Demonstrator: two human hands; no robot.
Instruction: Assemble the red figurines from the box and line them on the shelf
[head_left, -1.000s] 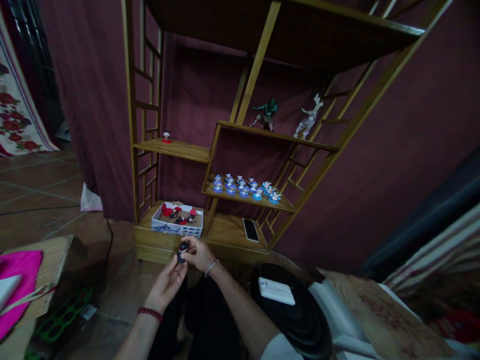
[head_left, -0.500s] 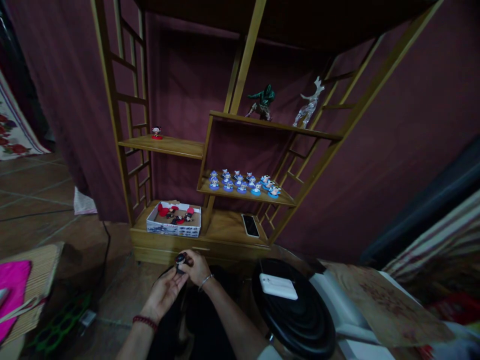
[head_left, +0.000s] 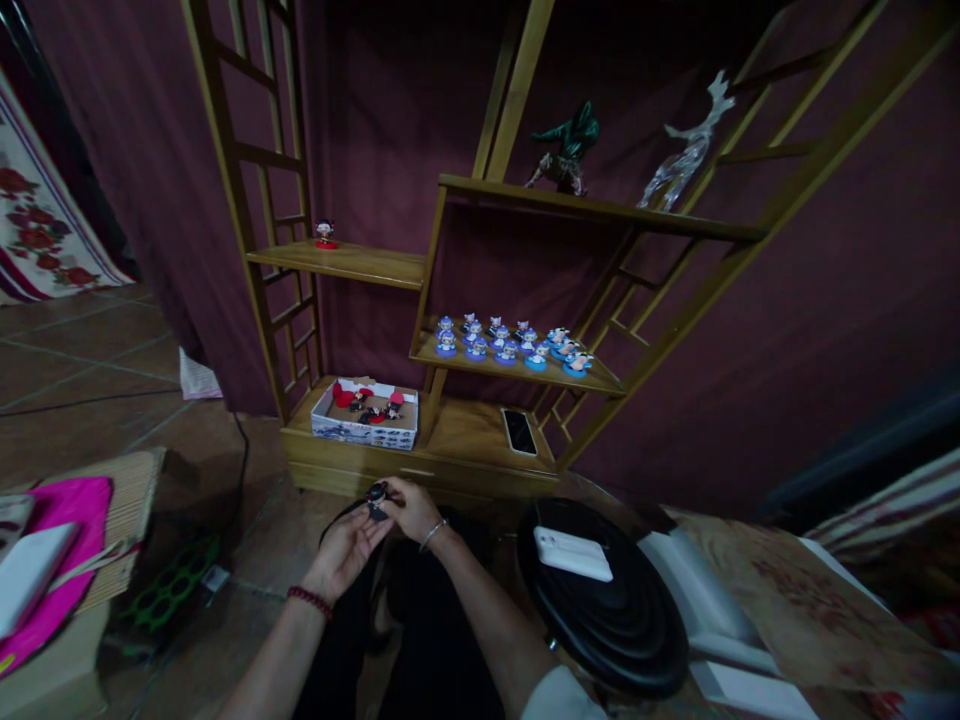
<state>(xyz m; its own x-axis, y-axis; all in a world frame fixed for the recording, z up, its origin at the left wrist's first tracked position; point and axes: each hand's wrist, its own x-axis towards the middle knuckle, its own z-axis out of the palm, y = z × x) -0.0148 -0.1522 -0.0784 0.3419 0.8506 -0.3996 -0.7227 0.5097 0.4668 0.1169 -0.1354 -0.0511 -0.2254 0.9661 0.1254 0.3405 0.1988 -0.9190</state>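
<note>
Left hand [head_left: 351, 552] palm up, fingertips under a dark figurine [head_left: 376, 503], right hand [head_left: 413, 512] pinching its side; both on it, neither free. Piece is over the person's lap, nearer than the open box [head_left: 364, 433] of red-and-black figurines [head_left: 374, 416]. Versus half a second ago: same hold, head shifted a bit, box and blue figurines [head_left: 505, 352] on the shelf look unchanged. My read: still being handled, not placed; exact finger contacts too small to tell

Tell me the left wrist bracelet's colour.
The beaded bracelet is dark red, seen best in the head view.
</note>
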